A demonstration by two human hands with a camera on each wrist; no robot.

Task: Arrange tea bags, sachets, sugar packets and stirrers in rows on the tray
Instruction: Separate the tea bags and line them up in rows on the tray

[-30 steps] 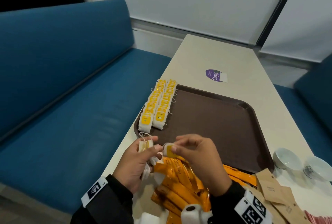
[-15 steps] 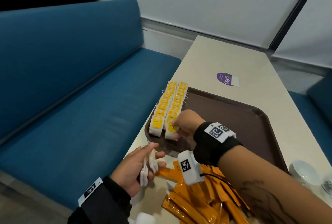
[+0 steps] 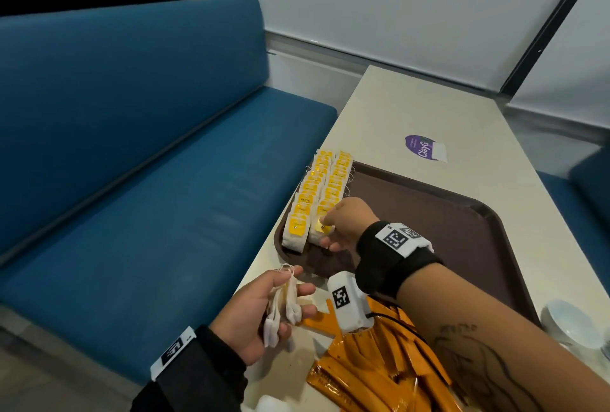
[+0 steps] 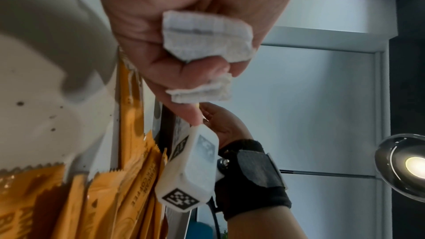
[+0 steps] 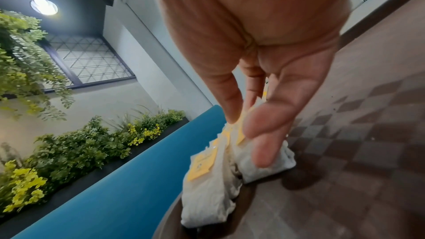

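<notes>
A brown tray (image 3: 429,230) lies on the cream table, with two rows of yellow-tagged tea bags (image 3: 325,180) along its left edge. My right hand (image 3: 325,230) reaches to the near end of the right row and pinches the front tea bag (image 3: 315,237) by its yellow tag. In the right wrist view, thumb and forefinger of this hand (image 5: 243,124) meet on that bag (image 5: 269,168), which rests on the tray (image 5: 345,170). My left hand (image 3: 290,296) hovers near the table's edge and grips several loose tea bags (image 3: 284,309), white and crumpled (image 4: 207,32).
A heap of orange coffee sachets (image 3: 363,372) lies on the table in front of the tray, under my right forearm. A white bowl (image 3: 571,325) stands at the right. A purple sticker (image 3: 424,147) lies beyond the tray. A blue bench (image 3: 148,180) runs along the left.
My right hand took one tea bag from beside the left hand, carried it forward to the tray and set it at the near end of the right row. The left hand stayed put.
</notes>
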